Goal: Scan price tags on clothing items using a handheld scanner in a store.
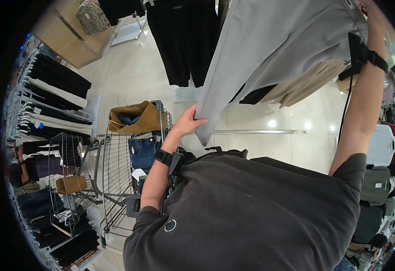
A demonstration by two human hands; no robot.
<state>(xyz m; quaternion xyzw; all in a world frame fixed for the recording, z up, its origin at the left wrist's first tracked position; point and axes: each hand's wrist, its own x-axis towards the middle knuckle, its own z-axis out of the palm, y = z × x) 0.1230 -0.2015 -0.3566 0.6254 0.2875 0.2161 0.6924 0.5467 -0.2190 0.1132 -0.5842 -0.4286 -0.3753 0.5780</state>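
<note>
A pair of light grey trousers [256, 45] hangs before me, its leg slanting down toward the lower left. My left hand [189, 122] is closed on the trousers near the hem, thumb in front and fingers behind. My right hand [364, 7] is raised at the top right, near the upper end of the grey trousers. It lies at the edge of the view, and its fingers are mostly cut off. Beige trousers [297, 81] hang behind the grey pair, and black trousers [184, 40] hang just to the left.
A wire shopping cart [116, 176] stands at my left with a brown garment [134, 118] and folded jeans [142, 151]. Another cart [66, 162] is beyond it, near a person in dark clothes [48, 169]. A low metal rail [260, 132] crosses ahead. Clothing racks line both sides.
</note>
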